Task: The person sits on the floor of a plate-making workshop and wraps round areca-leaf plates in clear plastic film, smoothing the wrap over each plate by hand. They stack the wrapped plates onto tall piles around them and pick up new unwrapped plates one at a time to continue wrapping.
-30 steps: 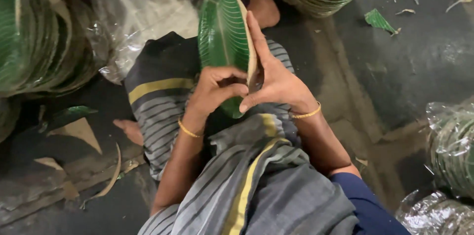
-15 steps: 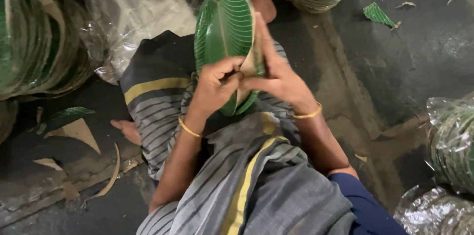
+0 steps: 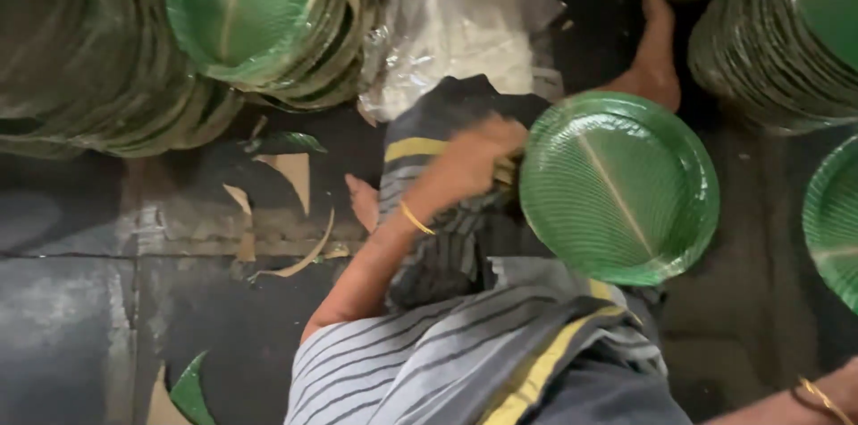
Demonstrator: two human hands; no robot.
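Observation:
A round green leaf-pattern plate (image 3: 617,188) lies face up over my lap, to the right of my knee. My left hand (image 3: 474,161), blurred by motion and with a gold bangle on the wrist, grips the plate's left rim. Of my right arm only the wrist with its bangle (image 3: 818,398) shows, at the bottom right corner; the hand itself is out of frame. My striped cloth with a yellow band (image 3: 465,362) covers my legs.
Tall stacks of green plates stand at the top left (image 3: 246,18), far left (image 3: 80,67) and top right (image 3: 786,32); another plate (image 3: 836,219) sits at the right edge. A clear plastic bag (image 3: 456,32) lies ahead. Leaf offcuts (image 3: 290,175) litter the dark floor. A bare foot (image 3: 652,58) rests beyond the plate.
The plate has gone from upright between both hands to face up on the right. My right hand has let go and dropped to the lower right. The camera has swung left.

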